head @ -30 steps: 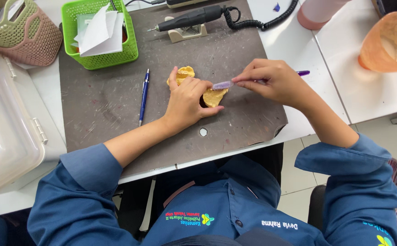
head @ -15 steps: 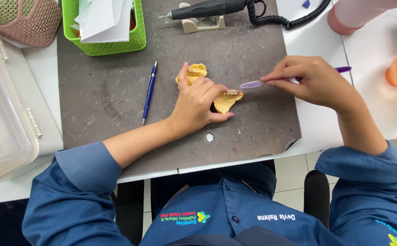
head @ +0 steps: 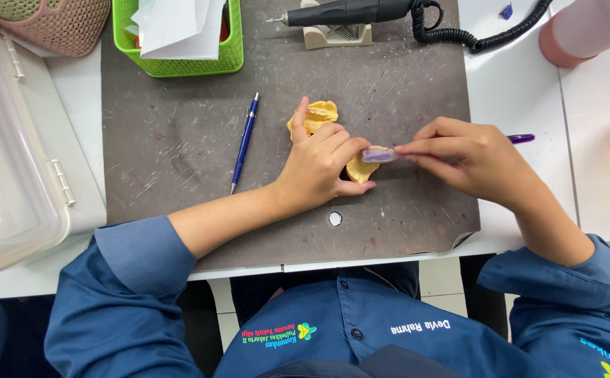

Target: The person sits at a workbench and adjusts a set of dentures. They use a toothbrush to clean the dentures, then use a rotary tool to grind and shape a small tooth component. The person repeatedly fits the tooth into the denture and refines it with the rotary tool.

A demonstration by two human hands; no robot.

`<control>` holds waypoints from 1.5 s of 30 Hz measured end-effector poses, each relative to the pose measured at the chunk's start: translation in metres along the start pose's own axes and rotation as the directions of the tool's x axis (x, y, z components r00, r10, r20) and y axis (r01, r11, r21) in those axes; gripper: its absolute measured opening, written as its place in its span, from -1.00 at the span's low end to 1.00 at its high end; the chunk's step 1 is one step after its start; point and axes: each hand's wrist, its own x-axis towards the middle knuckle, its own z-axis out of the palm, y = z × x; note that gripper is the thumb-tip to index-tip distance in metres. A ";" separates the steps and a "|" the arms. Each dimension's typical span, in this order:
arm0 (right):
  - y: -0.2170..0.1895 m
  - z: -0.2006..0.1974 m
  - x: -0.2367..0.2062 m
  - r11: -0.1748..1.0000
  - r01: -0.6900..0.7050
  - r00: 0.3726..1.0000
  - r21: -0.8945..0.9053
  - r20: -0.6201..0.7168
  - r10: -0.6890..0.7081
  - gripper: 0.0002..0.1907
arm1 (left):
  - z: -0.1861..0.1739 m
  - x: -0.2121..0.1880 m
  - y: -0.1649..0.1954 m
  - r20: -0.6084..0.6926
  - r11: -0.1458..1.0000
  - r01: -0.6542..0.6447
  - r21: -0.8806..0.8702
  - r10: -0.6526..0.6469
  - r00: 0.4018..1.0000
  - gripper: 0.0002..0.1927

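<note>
The grey work mat [head: 179, 161], scratched and matte, lies on the white surface [head: 585, 140] with its near edge at the surface's front rim; bare mat lies left of the blue pen [head: 244, 142]. Mid-mat, the left hand [head: 319, 168] clamps a yellow, chalky dental cast [head: 359, 169], while the right hand [head: 466, 157] pinches a slim purple tool [head: 378, 155] touching it. Farther on the mat lie a second cast [head: 317, 115], a green mesh basket [head: 179, 42] and a black handpiece [head: 347, 11].

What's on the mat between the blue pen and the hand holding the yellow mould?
Nothing: the head view shows only bare, scratched grey mat between the blue pen and the left hand.
</note>
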 end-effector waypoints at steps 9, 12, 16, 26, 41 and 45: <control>0.004 0.007 -0.005 0.994 0.012 0.998 -0.108 -0.061 -0.018 -0.73 | 0.002 -0.004 0.001 0.002 1.000 0.004 -0.005 -0.004 1.000 -0.37; 0.005 0.004 -0.006 0.992 -0.022 0.995 -0.128 -0.102 0.009 -0.74 | 0.002 -0.004 0.001 -0.009 1.000 -0.005 -0.004 0.005 1.000 -0.37; 0.008 0.005 -0.008 0.996 0.025 0.998 -0.088 -0.061 -0.030 -0.73 | 0.002 -0.003 0.001 -0.016 1.000 -0.002 -0.017 0.001 1.000 -0.37; 0.003 -0.001 -0.001 0.977 -0.045 0.996 -0.210 -0.090 0.026 -0.71 | 0.002 -0.003 0.002 -0.005 1.000 0.022 -0.022 -0.022 1.000 -0.39; 0.018 -0.007 -0.003 0.996 -0.040 0.998 0.080 0.056 0.036 -0.75 | 0.000 -0.005 0.006 0.026 0.999 0.027 -0.048 -0.025 0.999 -0.39; 0.020 -0.008 -0.004 0.993 -0.040 0.999 0.110 0.010 0.040 -0.75 | 0.000 -0.005 0.007 0.028 0.999 0.023 -0.043 -0.022 0.999 -0.37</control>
